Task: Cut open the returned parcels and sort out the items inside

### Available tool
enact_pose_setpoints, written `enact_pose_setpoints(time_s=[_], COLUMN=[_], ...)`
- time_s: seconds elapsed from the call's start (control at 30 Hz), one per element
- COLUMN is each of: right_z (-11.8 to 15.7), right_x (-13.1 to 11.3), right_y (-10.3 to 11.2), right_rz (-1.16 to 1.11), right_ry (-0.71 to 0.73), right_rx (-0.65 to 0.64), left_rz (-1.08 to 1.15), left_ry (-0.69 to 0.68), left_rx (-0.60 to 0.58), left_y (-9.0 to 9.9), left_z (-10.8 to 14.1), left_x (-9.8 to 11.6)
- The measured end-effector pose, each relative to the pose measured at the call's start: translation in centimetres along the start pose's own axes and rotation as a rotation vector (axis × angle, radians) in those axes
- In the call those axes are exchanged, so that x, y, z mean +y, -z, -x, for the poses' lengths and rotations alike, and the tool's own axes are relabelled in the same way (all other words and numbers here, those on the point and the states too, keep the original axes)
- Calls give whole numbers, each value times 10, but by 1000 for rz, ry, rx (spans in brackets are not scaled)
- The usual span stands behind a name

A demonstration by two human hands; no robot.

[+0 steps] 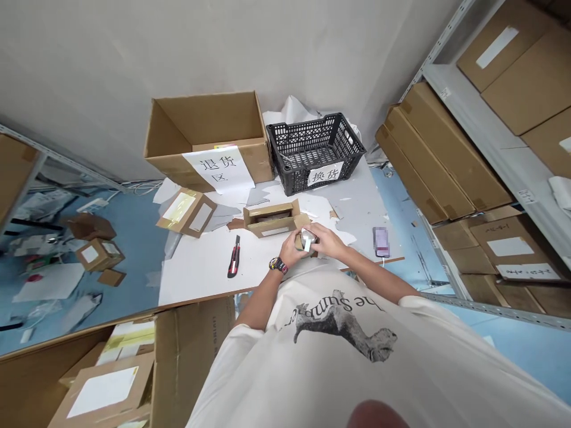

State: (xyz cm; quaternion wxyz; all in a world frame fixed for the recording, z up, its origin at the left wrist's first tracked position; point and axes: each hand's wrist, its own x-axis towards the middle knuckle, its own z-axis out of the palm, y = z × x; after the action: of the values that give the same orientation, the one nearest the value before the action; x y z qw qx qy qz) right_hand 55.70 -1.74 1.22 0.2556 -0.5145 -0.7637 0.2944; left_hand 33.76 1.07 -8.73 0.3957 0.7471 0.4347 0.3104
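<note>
My left hand [290, 251], with a watch on its wrist, and my right hand [329, 241] are closed around a shiny silver rounded object [307, 236] near the table's front edge. A pale strip shows on its side; its exact kind cannot be made out. Just beyond my hands stands an open narrow cardboard box [273, 228], its flaps up and something dark inside. To the left lies a red and black utility knife [234, 257] on the white tabletop [196, 276].
At the back are a large open carton [263, 156] and a black plastic crate [292, 181], both with paper signs. A small taped box [187, 213] sits left. A phone [380, 242] lies right. Boxed shelving [486, 116] flanks the right; an open carton [191, 356] stands at lower left.
</note>
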Motion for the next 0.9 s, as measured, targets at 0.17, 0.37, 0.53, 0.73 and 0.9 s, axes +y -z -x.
enact_pose_setpoints(time_s=[0.17, 0.37, 0.53, 0.73, 0.9], right_z=[10, 31, 26, 9, 11], right_x=[17, 15, 22, 33, 38], right_y=[-22, -22, -30, -43, -53], right_rz=[164, 141, 172, 90, -366], right_ry=[7, 3, -44, -135, -508], right_rx=[-127, -50, -40, 4, 511], left_rz=[6, 46, 105, 213, 129], left_ry=[-10, 36, 45, -16, -44], left_rx=[-18, 11, 54, 148, 113], left_y=[2, -1, -13, -18, -18], left_z=[3, 12, 20, 14, 13], left_x=[0, -3, -16, -31, -24])
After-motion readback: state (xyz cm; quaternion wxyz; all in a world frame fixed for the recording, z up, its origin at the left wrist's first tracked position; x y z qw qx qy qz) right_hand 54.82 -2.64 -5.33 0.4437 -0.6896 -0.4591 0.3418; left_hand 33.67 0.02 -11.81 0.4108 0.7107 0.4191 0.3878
